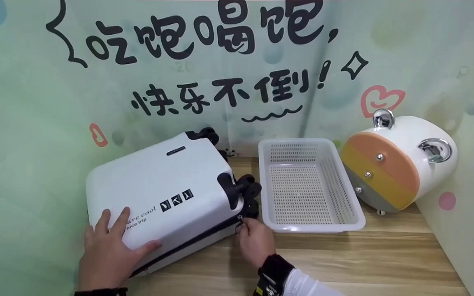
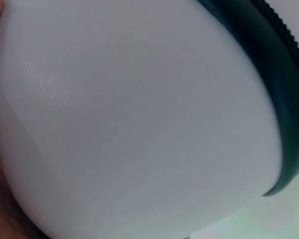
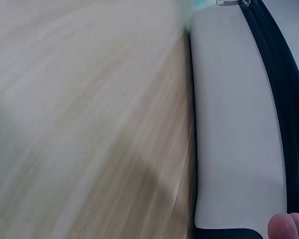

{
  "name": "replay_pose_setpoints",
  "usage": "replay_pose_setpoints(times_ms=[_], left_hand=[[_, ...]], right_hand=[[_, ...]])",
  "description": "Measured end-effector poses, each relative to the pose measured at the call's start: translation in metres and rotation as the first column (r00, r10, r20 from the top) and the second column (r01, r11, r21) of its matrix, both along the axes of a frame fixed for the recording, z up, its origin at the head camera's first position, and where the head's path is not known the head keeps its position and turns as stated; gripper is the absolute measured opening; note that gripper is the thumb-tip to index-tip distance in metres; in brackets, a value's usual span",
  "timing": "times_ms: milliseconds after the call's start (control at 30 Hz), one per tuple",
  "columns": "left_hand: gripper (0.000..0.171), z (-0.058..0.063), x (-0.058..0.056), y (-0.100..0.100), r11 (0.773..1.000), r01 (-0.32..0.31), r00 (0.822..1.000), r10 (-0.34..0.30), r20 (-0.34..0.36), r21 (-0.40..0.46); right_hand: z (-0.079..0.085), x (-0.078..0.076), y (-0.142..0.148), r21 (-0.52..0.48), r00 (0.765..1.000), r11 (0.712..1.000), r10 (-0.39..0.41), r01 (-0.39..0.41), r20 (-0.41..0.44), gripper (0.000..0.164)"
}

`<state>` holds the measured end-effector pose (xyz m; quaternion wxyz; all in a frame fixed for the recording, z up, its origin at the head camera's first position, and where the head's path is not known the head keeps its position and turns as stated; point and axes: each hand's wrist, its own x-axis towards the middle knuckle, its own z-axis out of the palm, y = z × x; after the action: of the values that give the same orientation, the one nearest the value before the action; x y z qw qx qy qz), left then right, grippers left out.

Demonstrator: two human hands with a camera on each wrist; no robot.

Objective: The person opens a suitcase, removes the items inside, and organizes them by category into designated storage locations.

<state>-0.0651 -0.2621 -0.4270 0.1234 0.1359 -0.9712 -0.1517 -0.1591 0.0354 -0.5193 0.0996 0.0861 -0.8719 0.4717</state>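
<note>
A white hard-shell suitcase lies flat on the left, its black wheels toward the right. My left hand rests on its top near the front left corner, fingers spread over part of the printed lettering. At the front right corner, below a wheel, my right hand pinches the small metal zipper pull. In the right wrist view its fingertips sit beside the dark zipper band, and another metal pull shows at the far end. The left wrist view is mostly white shell.
A white perforated plastic basket stands just right of the wheels. Beyond it, a white drum-shaped object with a striped orange, yellow and grey face leans on its side. The wood-grain tabletop meets a printed backdrop behind and at the sides.
</note>
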Motion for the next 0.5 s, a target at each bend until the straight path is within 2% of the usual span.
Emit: replay_pose_setpoints(times_ms=[233,500], left_hand=[[0.126,-0.002,0.006,0.024,0.996,-0.091,0.996,0.091,-0.004,-0.008],[0.126,-0.005,0.011,0.042,0.99,-0.138,0.99,0.138,-0.009,-0.001]], right_hand=[[-0.001,-0.007,0.002,0.018,0.999,1.0,-0.012,0.013,-0.034,0.021],[-0.004,-0.009,0.001,0.035,0.998,0.999,-0.012,0.014,-0.063,0.018]])
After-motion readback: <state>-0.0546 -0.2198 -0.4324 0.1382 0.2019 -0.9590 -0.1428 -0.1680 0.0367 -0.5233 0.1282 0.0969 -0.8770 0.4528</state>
